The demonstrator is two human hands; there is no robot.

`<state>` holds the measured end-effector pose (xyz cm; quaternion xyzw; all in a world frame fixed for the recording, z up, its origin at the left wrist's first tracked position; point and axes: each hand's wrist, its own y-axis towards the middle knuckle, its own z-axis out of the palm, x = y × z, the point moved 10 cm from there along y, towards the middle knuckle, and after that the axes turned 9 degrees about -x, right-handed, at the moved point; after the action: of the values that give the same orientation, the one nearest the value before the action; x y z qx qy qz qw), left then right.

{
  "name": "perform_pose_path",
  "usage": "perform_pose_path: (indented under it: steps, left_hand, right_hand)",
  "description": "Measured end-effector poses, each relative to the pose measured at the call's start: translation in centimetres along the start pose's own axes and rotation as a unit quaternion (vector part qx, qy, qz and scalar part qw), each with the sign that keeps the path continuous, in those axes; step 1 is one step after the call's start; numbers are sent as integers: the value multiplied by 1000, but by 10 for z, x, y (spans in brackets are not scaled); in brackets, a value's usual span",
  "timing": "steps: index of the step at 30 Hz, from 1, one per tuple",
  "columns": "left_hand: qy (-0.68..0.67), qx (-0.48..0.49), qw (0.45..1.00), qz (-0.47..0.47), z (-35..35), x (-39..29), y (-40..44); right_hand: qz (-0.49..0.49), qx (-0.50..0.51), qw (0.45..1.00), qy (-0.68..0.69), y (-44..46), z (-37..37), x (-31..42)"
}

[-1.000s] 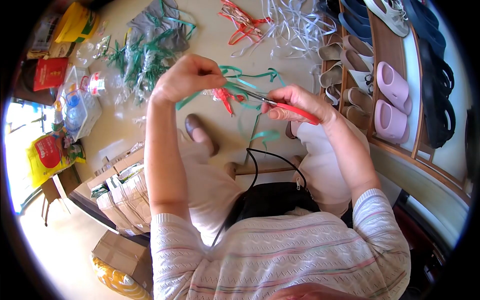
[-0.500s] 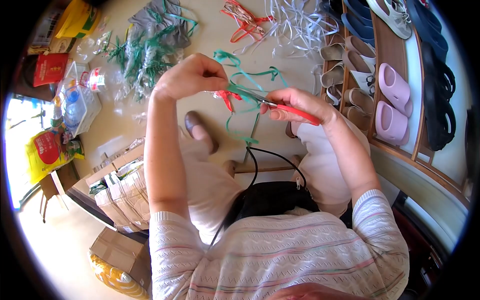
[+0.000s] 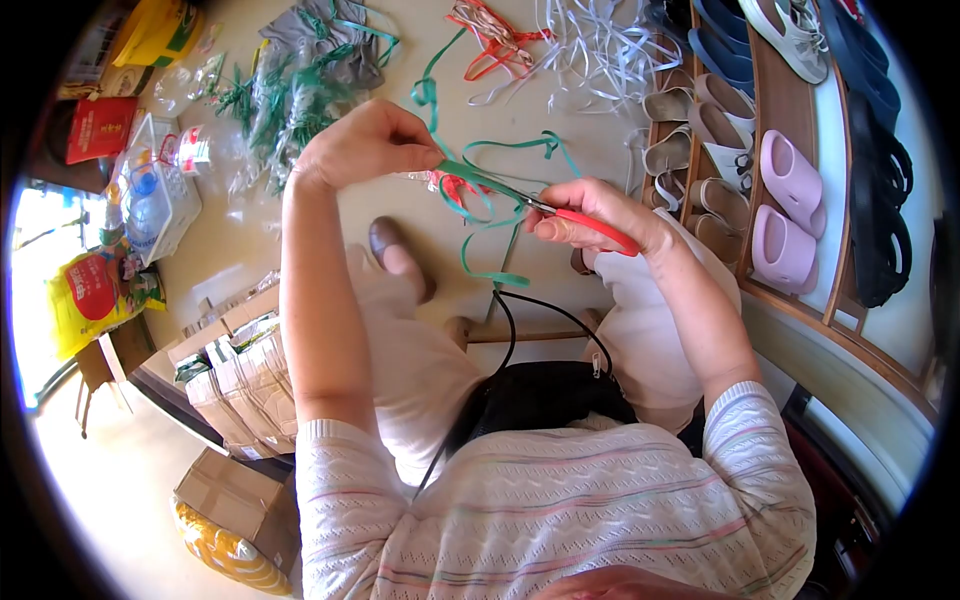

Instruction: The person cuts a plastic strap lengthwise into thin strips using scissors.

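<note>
My left hand [image 3: 370,145] pinches one end of a green plastic ribbon [image 3: 478,177] between thumb and fingers. My right hand [image 3: 605,212] is closed around red-handled scissors [image 3: 600,230], and their blades lie against the ribbon to the right of my left fingertips. Whether the blades are parted is too small to make out. Loose green loops hang below and beyond the two hands. Behind the ribbon, a bundle of red strips [image 3: 452,187] lies partly hidden.
On the floor lie a heap of green strands [image 3: 300,110], a red ribbon bundle [image 3: 490,45] and tangled white ribbons [image 3: 605,50]. A shoe rack [image 3: 790,100] stands at right. A black bag [image 3: 550,400] rests on my lap, with cardboard packages [image 3: 245,385] at left.
My left hand has shifted slightly left, and the ribbon between the hands looks straighter. A green length now trails farther up beyond my left hand. My right hand has barely moved.
</note>
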<state>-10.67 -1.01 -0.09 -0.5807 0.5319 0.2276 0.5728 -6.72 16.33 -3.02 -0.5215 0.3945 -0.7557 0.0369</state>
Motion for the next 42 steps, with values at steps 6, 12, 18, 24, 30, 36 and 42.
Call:
perform_pose_path:
  steps: [6, 12, 18, 24, 30, 36, 42]
  left_hand:
    - [25, 32, 999, 24, 20, -11, 4]
    - [25, 2, 1000, -3, 6, -3, 1]
    - [63, 17, 997, 31, 11, -10, 2]
    - [44, 21, 998, 26, 19, -6, 4]
    - [51, 18, 999, 5, 7, -6, -4]
    - [34, 58, 998, 5, 28, -8, 1]
    - [123, 31, 991, -35, 8, 7, -5]
  right_hand:
    - [-18, -3, 999, -48, 1, 2, 5]
    - [-14, 10, 1000, 8, 0, 4, 3]
    - [-36, -6, 999, -34, 0, 5, 13]
    - [-28, 2, 999, -36, 4, 5, 5]
    - [-18, -7, 999, -37, 10, 0, -9]
    - [-134, -13, 989, -67, 12, 2, 7]
    - [-121, -6, 985, -127, 12, -1, -2]
